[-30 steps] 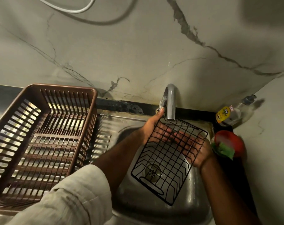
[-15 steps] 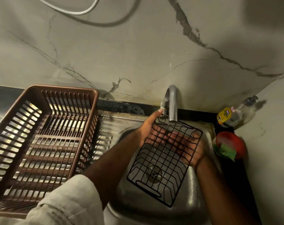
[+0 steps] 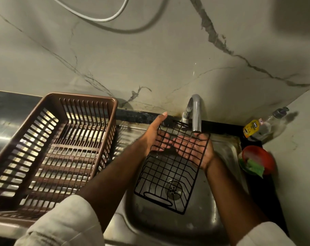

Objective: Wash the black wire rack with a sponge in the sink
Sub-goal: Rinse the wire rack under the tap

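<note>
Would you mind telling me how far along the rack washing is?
Done: the black wire rack is over the sink, under the tap. In hand: the left hand and right hand hold it bare. Left: the green sponge lies unused in the red bowl.

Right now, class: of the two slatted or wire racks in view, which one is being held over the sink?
The black wire rack, gripped by both hands above the sink under the tap. The brown plastic basket sits untouched on the drainboard.

Yellow label (image 3: 253,128) on the clear pump bottle (image 3: 264,127), its print too small to read.
</note>
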A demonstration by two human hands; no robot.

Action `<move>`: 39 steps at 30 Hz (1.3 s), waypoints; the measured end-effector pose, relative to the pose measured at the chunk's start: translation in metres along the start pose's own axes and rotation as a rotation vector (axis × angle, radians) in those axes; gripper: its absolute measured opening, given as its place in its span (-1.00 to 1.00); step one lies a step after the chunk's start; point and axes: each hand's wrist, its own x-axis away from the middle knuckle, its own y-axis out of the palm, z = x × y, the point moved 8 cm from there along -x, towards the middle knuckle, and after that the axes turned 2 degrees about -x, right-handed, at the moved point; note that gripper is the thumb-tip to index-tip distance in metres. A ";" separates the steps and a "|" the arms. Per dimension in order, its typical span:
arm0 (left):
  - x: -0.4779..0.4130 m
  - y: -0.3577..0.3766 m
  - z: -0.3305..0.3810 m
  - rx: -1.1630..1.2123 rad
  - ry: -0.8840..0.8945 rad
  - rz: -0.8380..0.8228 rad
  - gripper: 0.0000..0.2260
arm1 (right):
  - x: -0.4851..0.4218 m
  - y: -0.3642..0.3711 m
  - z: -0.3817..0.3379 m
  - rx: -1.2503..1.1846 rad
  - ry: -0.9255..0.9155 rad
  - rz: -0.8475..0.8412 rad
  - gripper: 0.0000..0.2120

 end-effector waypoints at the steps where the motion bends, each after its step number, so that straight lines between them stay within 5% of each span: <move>1: 0.000 -0.003 0.003 0.001 0.011 0.006 -0.15 | -0.003 0.001 0.000 -0.010 -0.001 -0.008 -0.38; 10: 0.004 -0.011 -0.015 -0.014 -0.213 -0.036 0.05 | -0.008 0.009 0.015 0.059 0.098 -0.011 -0.47; 22: 0.005 -0.002 -0.042 0.112 -0.424 -0.131 0.02 | 0.013 -0.006 0.025 0.180 0.164 0.112 -0.47; 34: -0.003 0.007 -0.060 0.205 -0.444 -0.160 -0.07 | 0.008 -0.019 0.021 0.154 0.109 0.175 -0.49; 39: -0.014 0.020 -0.057 0.207 -0.367 -0.062 0.06 | 0.011 -0.028 0.000 0.140 0.019 0.151 -0.55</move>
